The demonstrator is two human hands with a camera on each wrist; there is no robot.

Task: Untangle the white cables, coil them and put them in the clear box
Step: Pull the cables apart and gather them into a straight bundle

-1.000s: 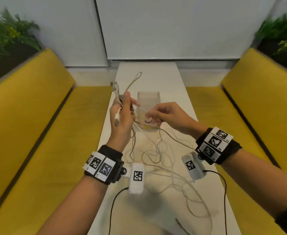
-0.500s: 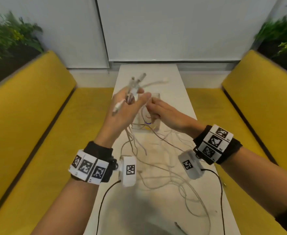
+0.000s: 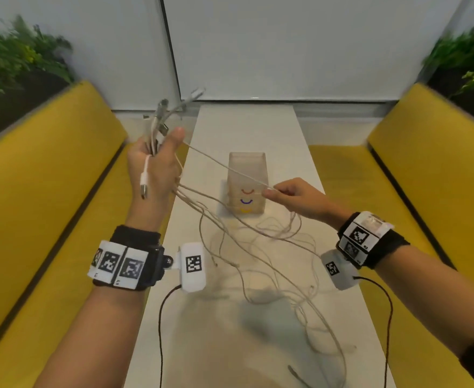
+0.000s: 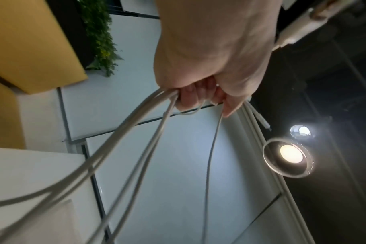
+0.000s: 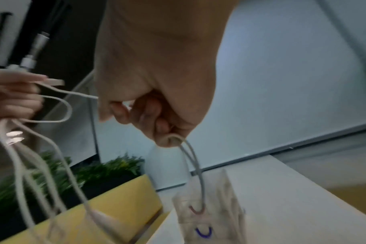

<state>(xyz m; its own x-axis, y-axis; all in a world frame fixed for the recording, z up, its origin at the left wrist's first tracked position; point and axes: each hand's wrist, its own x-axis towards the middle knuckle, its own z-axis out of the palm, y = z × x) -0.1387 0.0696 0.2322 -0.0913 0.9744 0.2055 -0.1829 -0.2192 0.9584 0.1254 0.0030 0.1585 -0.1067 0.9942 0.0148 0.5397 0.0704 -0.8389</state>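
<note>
Separating one strand: connector ends are gripped in the left hand while a white cable, pinched by the right hand, should be drawn out slowly.

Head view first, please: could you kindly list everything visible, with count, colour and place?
thin white cables: several, white, tangled on the table, ends bunched in the left hand
clear plastic box: one, transparent with coloured arcs, upright mid-table
long white table: one, white, centre
yellow padded benches: two, yellow, either side
green plants: two clumps, green, far corners
black wrist bands: two, black with white tags, on wrists
left hand: raised, grips cable ends
right hand: fingers pinch one taut cable
</note>
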